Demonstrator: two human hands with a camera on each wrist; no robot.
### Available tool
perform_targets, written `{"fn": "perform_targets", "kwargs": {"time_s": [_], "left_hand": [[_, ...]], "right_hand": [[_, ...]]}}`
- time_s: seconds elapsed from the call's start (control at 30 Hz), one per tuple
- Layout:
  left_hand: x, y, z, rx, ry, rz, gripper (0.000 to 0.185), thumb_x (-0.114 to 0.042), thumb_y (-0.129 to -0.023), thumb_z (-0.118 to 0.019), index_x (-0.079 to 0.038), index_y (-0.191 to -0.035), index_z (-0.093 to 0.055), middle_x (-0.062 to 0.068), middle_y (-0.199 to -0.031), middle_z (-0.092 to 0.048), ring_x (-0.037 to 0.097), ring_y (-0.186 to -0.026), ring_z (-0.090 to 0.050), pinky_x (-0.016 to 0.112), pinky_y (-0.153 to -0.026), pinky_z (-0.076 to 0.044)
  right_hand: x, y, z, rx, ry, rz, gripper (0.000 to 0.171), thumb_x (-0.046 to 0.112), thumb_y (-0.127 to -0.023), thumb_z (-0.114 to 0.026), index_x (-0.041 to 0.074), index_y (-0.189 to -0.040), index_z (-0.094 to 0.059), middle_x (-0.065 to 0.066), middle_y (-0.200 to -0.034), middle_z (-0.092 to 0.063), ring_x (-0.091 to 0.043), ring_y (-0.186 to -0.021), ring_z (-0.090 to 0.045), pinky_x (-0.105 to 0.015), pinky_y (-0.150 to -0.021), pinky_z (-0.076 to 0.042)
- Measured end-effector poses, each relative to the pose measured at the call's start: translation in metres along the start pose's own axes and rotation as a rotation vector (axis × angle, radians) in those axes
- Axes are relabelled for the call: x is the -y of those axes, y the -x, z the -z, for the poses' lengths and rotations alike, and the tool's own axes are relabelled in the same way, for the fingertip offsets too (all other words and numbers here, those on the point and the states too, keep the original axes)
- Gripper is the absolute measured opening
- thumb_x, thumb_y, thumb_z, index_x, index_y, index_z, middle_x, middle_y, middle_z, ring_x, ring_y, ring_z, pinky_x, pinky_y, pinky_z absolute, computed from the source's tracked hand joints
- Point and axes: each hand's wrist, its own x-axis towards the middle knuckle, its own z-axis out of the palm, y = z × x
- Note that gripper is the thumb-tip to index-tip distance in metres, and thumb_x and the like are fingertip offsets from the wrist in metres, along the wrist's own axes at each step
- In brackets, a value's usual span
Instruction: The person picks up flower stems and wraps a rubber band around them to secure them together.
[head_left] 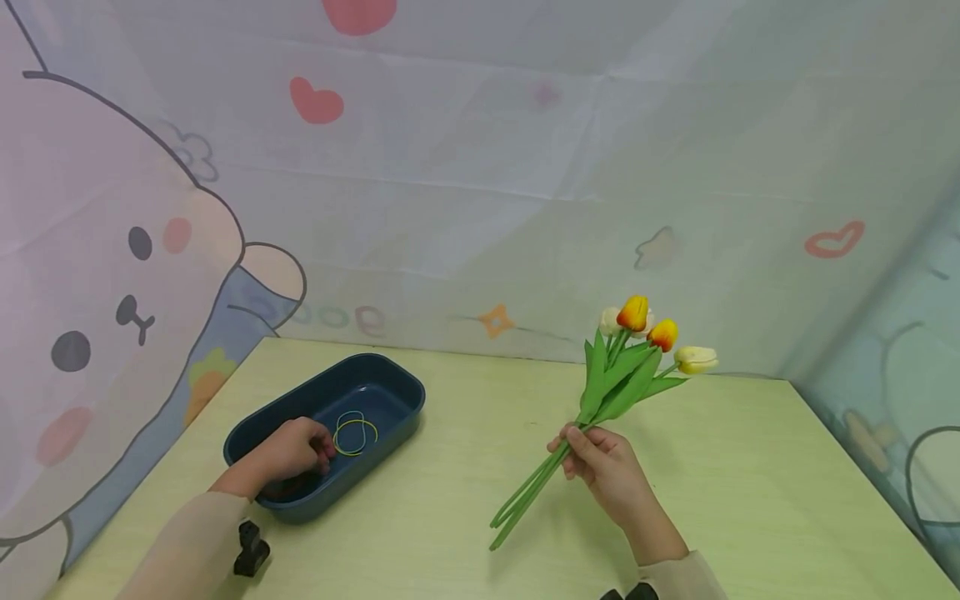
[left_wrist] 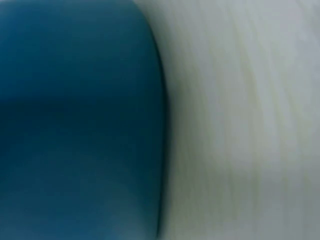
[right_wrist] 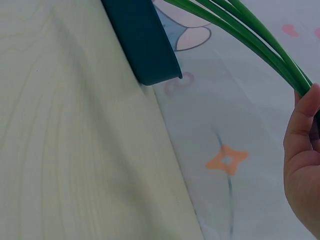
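Observation:
In the head view my right hand (head_left: 603, 467) grips a bunch of artificial tulips (head_left: 618, 383) by the stems, above the table. The blooms are white, pale yellow and orange-yellow, pointing up and away; the green stem ends point toward the lower left. The right wrist view shows the stems (right_wrist: 260, 42) pinched between thumb and fingers. My left hand (head_left: 300, 450) reaches down into a dark blue bin (head_left: 386, 467), fingers loosely bent. Close beside its fingertips lie two thin rubber bands (head_left: 356, 433), one yellow and one bluish-green. Whether the fingertips touch them is unclear.
A pale wooden table (head_left: 465, 417) carries the bin on its left side. Behind it hangs a printed cloth backdrop (head_left: 480, 208) with hearts and a cartoon bear. The left wrist view is blurred, showing only the bin's outer wall (left_wrist: 80, 125) and tabletop.

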Motion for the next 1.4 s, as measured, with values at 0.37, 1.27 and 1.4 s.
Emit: {"fn": "perform_targets", "kwargs": {"time_s": [0.37, 1.27, 1.4], "left_hand": [[0.000, 0.000, 0.000, 0.019, -0.026, -0.002, 0.008, 0.008, -0.077, -0.067, 0.004, -0.083, -0.066, 0.002, -0.072, -0.062, 0.015, -0.067, -0.056, 0.032, -0.065, -0.048], [-0.013, -0.005, 0.016, -0.096, -0.188, -0.105, 0.018, 0.011, -0.082, -0.054, 0.009, -0.098, -0.062, 0.012, -0.088, -0.058, 0.020, -0.076, -0.055, 0.038, -0.069, -0.050], [-0.014, -0.003, 0.017, -0.103, -0.200, -0.090, 0.020, 0.012, -0.081, -0.053, 0.013, -0.097, -0.065, 0.014, -0.089, -0.063, 0.024, -0.077, -0.063, 0.042, -0.072, -0.054]], "right_hand": [[-0.001, -0.001, 0.000, 0.007, -0.008, 0.009, 0.026, 0.017, -0.102, -0.048, 0.018, -0.088, -0.070, 0.008, -0.090, -0.071, -0.001, -0.068, -0.058, -0.015, -0.065, -0.049], [-0.002, -0.002, 0.001, 0.013, -0.023, 0.019, 0.025, 0.016, -0.102, -0.048, 0.017, -0.088, -0.069, 0.008, -0.089, -0.071, -0.001, -0.067, -0.059, -0.015, -0.064, -0.049], [-0.002, -0.003, 0.001, 0.014, -0.021, 0.023, 0.025, 0.016, -0.102, -0.048, 0.017, -0.089, -0.068, 0.008, -0.089, -0.071, -0.001, -0.067, -0.059, -0.015, -0.064, -0.049]]}}
